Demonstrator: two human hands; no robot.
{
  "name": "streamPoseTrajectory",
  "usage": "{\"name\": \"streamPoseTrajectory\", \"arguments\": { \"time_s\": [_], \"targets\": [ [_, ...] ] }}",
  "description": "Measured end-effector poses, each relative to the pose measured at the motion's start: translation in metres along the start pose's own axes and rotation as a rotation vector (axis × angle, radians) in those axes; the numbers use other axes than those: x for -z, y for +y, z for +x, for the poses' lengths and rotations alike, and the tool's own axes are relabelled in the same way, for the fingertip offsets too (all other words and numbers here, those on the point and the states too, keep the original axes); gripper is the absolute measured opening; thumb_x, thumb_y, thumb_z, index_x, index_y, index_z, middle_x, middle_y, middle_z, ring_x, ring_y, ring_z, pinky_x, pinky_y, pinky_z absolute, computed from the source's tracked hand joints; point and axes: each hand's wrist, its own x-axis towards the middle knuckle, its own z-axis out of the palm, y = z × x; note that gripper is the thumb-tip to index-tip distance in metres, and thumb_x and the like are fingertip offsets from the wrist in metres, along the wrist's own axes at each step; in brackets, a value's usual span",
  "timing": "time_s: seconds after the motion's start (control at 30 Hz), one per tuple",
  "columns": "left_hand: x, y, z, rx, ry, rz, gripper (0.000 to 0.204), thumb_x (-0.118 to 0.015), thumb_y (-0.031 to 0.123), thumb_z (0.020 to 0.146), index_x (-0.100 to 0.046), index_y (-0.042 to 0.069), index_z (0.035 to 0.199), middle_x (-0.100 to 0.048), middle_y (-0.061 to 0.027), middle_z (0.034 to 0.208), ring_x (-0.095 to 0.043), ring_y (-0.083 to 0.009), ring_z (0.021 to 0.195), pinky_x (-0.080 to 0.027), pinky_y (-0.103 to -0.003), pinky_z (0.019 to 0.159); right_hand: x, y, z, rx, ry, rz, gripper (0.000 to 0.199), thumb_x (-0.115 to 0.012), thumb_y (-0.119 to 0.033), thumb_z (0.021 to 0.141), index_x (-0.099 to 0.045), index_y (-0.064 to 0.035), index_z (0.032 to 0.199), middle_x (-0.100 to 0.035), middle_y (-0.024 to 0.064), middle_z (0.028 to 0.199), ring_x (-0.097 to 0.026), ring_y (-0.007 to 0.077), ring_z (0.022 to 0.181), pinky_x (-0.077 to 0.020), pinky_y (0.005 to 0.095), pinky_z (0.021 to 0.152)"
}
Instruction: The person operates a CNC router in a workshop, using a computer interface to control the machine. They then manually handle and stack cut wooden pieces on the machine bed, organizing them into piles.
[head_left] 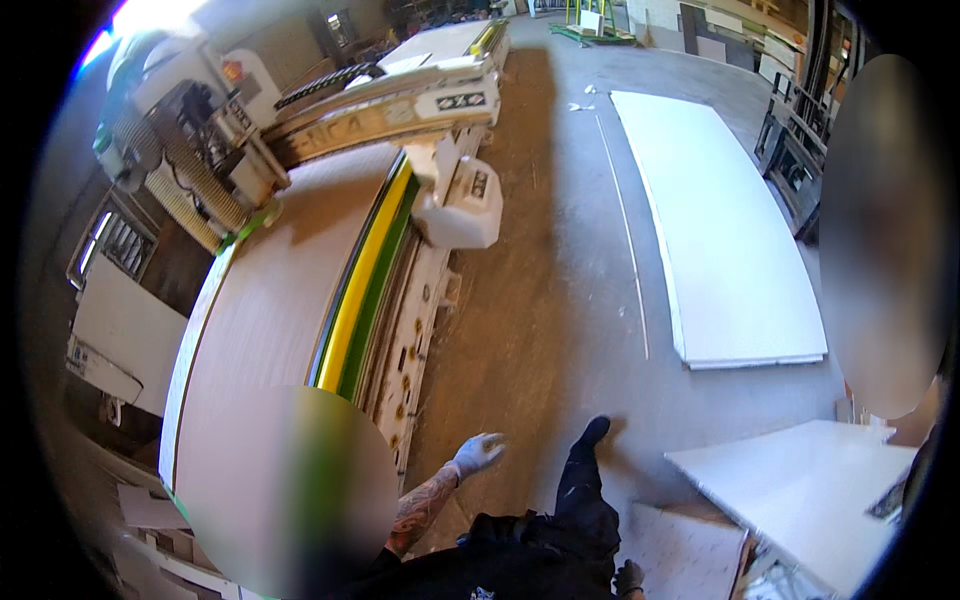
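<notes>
My left hand [478, 455], in a pale glove, hangs over the brown floor strip beside the long machine bed. Its fingers are loosely stretched, and nothing shows in them. Closest to it is the bed's side rail [405, 375]. On the bed lies a large flat pinkish-brown sheet [270, 270], with yellow and green strips [365, 285] along its right edge. Low by my right leg is my right hand [628, 578], in a dark glove. It is near a pale board [685, 550], its fingers too small and dark to make out.
A CNC router gantry [390, 110] spans the bed, its hoses and cutting head [200, 140] at the left. A stack of white sheets [720, 230] lies on the floor at the right. Nearer is a tilted white panel [810, 490]. A thin strip [625, 240] lies between stack and bed.
</notes>
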Motion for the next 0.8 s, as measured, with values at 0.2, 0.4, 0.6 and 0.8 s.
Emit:
{"name": "streamPoseTrajectory", "arguments": {
  "time_s": [0.2, 0.4, 0.6, 0.8],
  "targets": [
    [0.032, 0.007, 0.159, 0.314, -0.173, 0.03, 0.051, -0.057, 0.048, 0.092, -0.067, 0.008, 0.122, -0.065, -0.0178, 0.125, -0.061, -0.0373, 0.114, -0.048, -0.042, 0.098, -0.075, -0.276, 0.04, 0.229, -0.039, -0.139, 0.016, -0.057, -0.024, 0.094, -0.059, -0.0101, 0.101, -0.058, 0.0061, 0.077, -0.053, 0.0186, 0.057, -0.044, 0.0341, 0.047],
    [0.058, 0.016, 0.297, 0.647, -0.233, -0.118, 0.053, -0.057, 0.05, 0.091, -0.069, 0.009, 0.121, -0.068, -0.016, 0.122, -0.063, -0.0342, 0.114, -0.049, -0.04, 0.097, -0.166, -0.597, 0.178, 0.606, -0.026, 0.115, 0.019, -0.057, -0.021, 0.094, -0.061, -0.0069, 0.106, -0.061, 0.0064, 0.081, -0.055, 0.0172, 0.06, -0.0466, 0.0326, 0.05],
    [0.078, 0.001, 0.509, 0.733, -0.236, -0.169, 0.057, -0.06, 0.056, 0.086, -0.07, 0.012, 0.12, -0.068, -0.0139, 0.124, -0.061, -0.0346, 0.118, -0.047, -0.041, 0.099, -0.324, -0.94, 0.164, 0.756, -0.166, -0.091, 0.02, -0.06, -0.023, 0.091, -0.066, -0.0037, 0.088, -0.06, 0.0031, 0.072, -0.054, 0.012, 0.063, -0.0449, 0.0283, 0.056],
    [0.202, 0.057, 0.885, 0.62, -0.197, -0.038, 0.059, -0.05, 0.057, 0.089, -0.072, 0.008, 0.114, -0.067, -0.0206, 0.121, -0.06, -0.039, 0.116, -0.047, -0.045, 0.097, -0.457, -1.171, 0.141, 1.397, -0.039, -0.376, 0.025, -0.06, -0.029, 0.093, -0.063, -0.0096, 0.078, -0.055, 0.0001, 0.064, -0.047, 0.0105, 0.052, -0.0377, 0.0277, 0.045]
  ]
}}
